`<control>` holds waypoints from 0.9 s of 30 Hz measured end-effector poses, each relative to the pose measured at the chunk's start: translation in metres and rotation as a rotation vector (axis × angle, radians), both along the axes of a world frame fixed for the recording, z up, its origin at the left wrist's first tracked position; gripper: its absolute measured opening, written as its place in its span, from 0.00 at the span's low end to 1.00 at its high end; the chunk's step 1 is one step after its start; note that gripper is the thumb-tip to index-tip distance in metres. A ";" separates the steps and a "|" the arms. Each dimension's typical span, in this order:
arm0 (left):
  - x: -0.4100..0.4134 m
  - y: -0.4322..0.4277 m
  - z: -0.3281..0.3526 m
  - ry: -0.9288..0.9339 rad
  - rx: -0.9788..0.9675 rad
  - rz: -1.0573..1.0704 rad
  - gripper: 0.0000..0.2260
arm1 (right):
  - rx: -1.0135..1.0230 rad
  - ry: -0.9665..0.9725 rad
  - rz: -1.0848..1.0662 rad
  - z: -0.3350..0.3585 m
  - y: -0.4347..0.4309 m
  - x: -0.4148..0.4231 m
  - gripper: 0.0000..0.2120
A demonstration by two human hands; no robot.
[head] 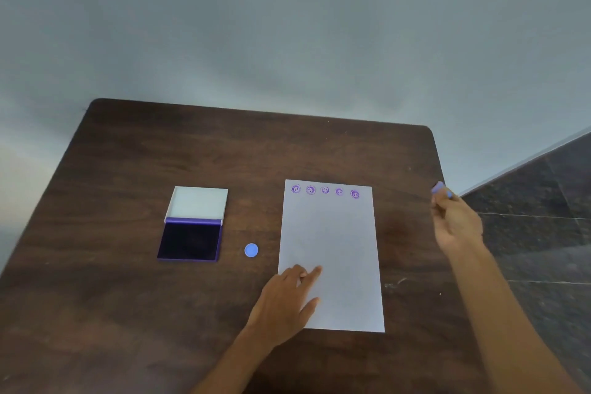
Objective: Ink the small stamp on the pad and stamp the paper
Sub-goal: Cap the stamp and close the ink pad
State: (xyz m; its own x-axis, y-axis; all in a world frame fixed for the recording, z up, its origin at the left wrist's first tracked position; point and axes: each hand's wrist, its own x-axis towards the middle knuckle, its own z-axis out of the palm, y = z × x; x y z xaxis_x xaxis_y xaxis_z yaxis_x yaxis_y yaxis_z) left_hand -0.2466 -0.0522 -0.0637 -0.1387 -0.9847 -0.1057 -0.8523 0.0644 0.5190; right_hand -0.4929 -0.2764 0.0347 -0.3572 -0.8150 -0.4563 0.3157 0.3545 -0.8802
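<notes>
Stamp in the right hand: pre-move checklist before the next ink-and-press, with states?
1. Small stamp held in right hand: ok, pinched at the fingertips, off to the right of the paper.
2. Ink pad open: ok, lid folded back, dark pad exposed.
3. Paper held down: ok, left hand rests on its lower left part.
4. Room to stamp: ok, five prints along the top edge, the rest blank.
5. Path from stamp to pad: ok, only the blue cap lies between pad and paper.
6. Ink on the stamp face: cannot tell, blurred.
</notes>
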 end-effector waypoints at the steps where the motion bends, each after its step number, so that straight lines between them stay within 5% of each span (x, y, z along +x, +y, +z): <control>1: 0.004 0.002 0.005 0.013 0.013 0.002 0.25 | 0.011 -0.011 0.030 0.002 0.013 0.000 0.06; 5: 0.032 0.019 0.024 0.081 0.018 0.071 0.22 | 0.036 -0.020 0.166 0.001 0.066 0.022 0.05; 15: 0.096 0.051 0.024 0.340 0.052 0.589 0.19 | 0.023 0.410 0.642 -0.017 0.163 0.150 0.07; 20: 0.101 0.045 0.016 0.376 0.119 0.598 0.22 | -0.188 0.809 0.820 -0.032 0.173 0.199 0.10; 27: 0.108 0.033 0.010 0.332 0.152 0.517 0.23 | -0.208 0.940 1.015 -0.053 0.165 0.236 0.11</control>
